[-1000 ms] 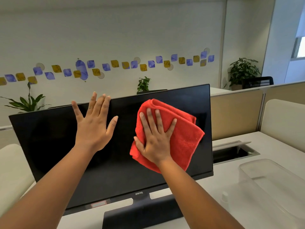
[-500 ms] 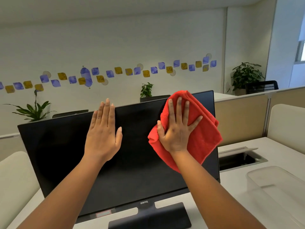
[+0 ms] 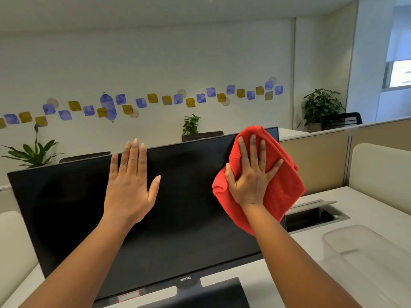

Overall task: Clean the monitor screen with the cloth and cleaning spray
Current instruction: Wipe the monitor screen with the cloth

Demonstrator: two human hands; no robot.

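A black monitor [image 3: 184, 207] with a dark, switched-off screen stands on the white desk in front of me. My right hand [image 3: 251, 174] presses a folded red cloth [image 3: 282, 185] flat against the screen's upper right corner, fingers spread; the cloth hangs past the monitor's right edge. My left hand [image 3: 130, 185] lies flat and open on the screen near its top edge, left of centre, holding nothing. No spray bottle shows in the view.
A clear plastic bin [image 3: 369, 261] sits on the white desk [image 3: 367, 196] at the right. Behind it is an open cable tray [image 3: 315, 215] in the desk. Beige partitions [image 3: 315, 161] run behind the desk, with potted plants [image 3: 320, 106] beyond.
My right hand has slid the red cloth up and to the right, from the screen's middle to its upper right corner. My left hand stays flat on the screen.
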